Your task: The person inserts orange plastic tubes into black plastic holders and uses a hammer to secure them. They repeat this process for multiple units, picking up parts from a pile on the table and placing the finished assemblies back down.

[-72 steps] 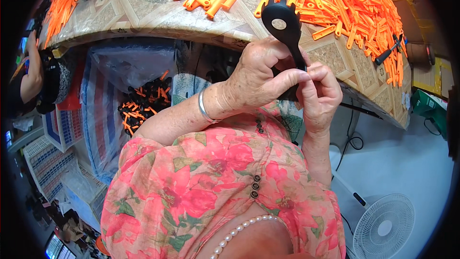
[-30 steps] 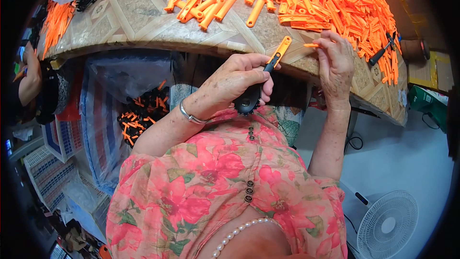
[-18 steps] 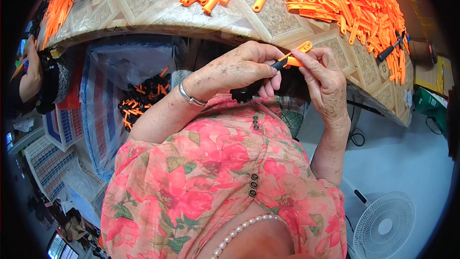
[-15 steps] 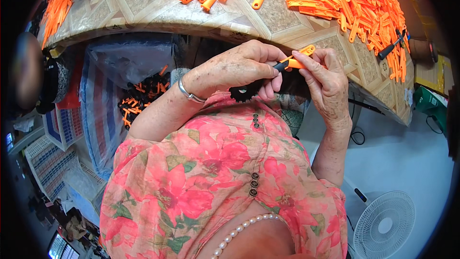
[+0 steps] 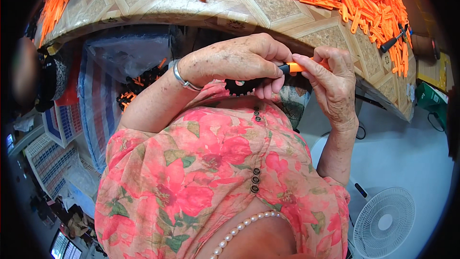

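My left hand (image 5: 254, 57), with a silver bangle at its wrist, is closed around a black plastic part. That part ends in a flat toothed disc (image 5: 234, 89) below my palm, and its black shaft (image 5: 284, 68) pokes out past my thumb. In line with the shaft, its end touching it, lies an orange plastic handle piece (image 5: 297, 66). My right hand (image 5: 333, 79) pinches this piece between thumb and fingers, which hide its far end. Both hands are in front of the table's near edge, above my lap.
Ahead is a patterned table (image 5: 249, 12) with a large heap of orange pieces (image 5: 354, 0) and a black-handled tool (image 5: 390, 43) at its right. Below left, a striped bag (image 5: 98, 100) holds black-and-orange parts (image 5: 143, 80). A white fan (image 5: 385, 221) stands low at the right.
The orange piece has turned from a slant to lie straight in line with the black shaft. Both hands have shifted a little, my right one slightly to the right.
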`<control>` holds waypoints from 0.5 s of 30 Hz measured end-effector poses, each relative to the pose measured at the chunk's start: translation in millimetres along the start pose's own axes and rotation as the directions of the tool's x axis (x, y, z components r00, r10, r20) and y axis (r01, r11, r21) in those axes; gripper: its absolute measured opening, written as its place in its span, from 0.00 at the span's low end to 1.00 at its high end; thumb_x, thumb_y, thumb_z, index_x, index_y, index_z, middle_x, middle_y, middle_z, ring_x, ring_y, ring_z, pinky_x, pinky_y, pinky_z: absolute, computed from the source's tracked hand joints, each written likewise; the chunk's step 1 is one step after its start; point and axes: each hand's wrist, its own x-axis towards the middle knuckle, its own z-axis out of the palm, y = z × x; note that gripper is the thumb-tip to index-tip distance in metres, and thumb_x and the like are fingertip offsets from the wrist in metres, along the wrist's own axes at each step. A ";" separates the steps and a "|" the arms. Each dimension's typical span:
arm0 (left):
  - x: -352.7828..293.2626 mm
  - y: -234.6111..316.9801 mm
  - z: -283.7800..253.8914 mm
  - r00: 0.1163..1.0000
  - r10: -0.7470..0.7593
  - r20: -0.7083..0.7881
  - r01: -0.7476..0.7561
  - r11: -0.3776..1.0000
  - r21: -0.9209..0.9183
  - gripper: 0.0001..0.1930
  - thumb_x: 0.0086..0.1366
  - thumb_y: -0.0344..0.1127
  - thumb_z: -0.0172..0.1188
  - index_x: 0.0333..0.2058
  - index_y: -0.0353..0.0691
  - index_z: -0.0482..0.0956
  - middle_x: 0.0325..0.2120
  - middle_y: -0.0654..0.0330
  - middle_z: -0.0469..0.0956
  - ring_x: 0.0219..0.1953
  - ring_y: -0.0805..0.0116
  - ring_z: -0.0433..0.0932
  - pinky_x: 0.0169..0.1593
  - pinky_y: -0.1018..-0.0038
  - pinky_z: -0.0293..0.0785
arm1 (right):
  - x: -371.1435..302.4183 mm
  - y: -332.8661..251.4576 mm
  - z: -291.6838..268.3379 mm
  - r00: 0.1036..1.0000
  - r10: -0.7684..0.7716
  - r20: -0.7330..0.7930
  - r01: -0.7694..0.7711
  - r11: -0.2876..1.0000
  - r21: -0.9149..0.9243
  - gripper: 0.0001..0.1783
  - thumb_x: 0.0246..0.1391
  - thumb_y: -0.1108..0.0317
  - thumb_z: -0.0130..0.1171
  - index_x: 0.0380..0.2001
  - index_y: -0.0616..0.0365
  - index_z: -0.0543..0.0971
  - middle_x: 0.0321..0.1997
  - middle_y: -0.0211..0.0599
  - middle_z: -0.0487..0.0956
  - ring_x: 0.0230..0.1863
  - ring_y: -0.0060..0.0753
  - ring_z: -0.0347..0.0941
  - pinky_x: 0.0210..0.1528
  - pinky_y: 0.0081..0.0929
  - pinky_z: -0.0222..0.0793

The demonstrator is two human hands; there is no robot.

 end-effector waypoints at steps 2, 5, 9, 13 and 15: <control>0.6 -0.9 -0.4 1.000 -0.012 0.002 0.012 0.999 0.031 0.13 0.70 0.30 0.50 0.49 0.32 0.75 0.25 0.65 0.78 0.25 0.80 0.77 0.31 0.83 0.76 | -1.1 1.5 1.0 1.000 -0.016 -0.001 0.016 1.000 0.011 0.24 0.42 0.70 0.69 0.47 0.41 0.84 0.39 0.29 0.73 0.40 0.35 0.69 0.42 0.34 0.66; 1.8 -5.1 0.4 1.000 0.018 -0.010 -0.018 1.000 0.025 0.12 0.70 0.31 0.52 0.47 0.32 0.76 0.24 0.65 0.77 0.25 0.80 0.76 0.30 0.82 0.76 | -2.3 -0.1 3.5 1.000 -0.023 -0.008 0.023 1.000 0.004 0.25 0.41 0.70 0.69 0.47 0.40 0.84 0.39 0.28 0.73 0.41 0.35 0.70 0.42 0.33 0.66; 0.2 -3.5 2.5 0.988 0.119 -0.095 -0.088 0.956 0.280 0.10 0.71 0.33 0.54 0.45 0.32 0.76 0.23 0.65 0.76 0.24 0.80 0.75 0.29 0.80 0.75 | -5.2 -2.8 10.9 0.998 -0.041 -0.049 0.036 0.995 -0.091 0.26 0.41 0.70 0.69 0.48 0.40 0.84 0.39 0.26 0.73 0.40 0.32 0.70 0.43 0.32 0.67; -1.5 -4.1 5.2 0.966 0.232 -0.113 -0.167 0.896 0.411 0.09 0.71 0.32 0.54 0.41 0.31 0.76 0.21 0.63 0.75 0.22 0.78 0.74 0.28 0.77 0.75 | -8.6 -3.1 16.3 0.989 -0.081 -0.121 0.066 0.991 -0.117 0.25 0.41 0.69 0.69 0.48 0.40 0.84 0.39 0.24 0.73 0.40 0.30 0.70 0.44 0.32 0.67; -1.7 -3.3 3.9 0.959 0.268 -0.092 -0.191 0.852 0.487 0.08 0.70 0.32 0.55 0.39 0.31 0.76 0.20 0.62 0.75 0.21 0.76 0.74 0.28 0.75 0.75 | -8.1 -4.9 17.1 0.983 -0.129 -0.133 0.104 0.978 -0.179 0.25 0.41 0.68 0.69 0.48 0.42 0.84 0.39 0.24 0.73 0.39 0.30 0.70 0.44 0.32 0.67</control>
